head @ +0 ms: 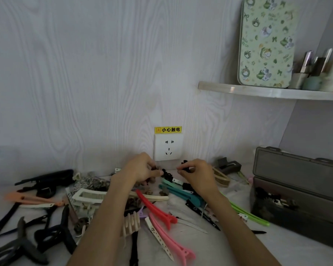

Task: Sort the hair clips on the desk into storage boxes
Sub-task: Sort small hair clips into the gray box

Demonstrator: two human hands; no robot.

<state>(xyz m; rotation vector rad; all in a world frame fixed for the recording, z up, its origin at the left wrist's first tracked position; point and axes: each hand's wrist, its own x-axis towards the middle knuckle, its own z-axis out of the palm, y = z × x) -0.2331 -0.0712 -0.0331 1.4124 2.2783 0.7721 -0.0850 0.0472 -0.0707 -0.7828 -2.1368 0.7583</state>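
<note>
Right now both hands work at the back edge of the pale desk [277,244], just below the white wall socket [168,148]. The left hand [140,167] has its fingers curled round a bunch of tiny brownish claw clips [154,167], and the right hand [195,171] pinches tiny black claw clips [185,165] between thumb and fingertips. Between them lies a small heap of the same black clips [167,176]. The grey translucent plastic storage box [296,200] stands open at the desk's right edge, dark clips already inside.

The likely trouble: these clips are tiny and both hands look full, so one could slip out during the carry across to the box and vanish among the long red duckbill clip [156,210], the pink duckbill clip [171,240] and the teal ones [183,194] strewn below.
</note>
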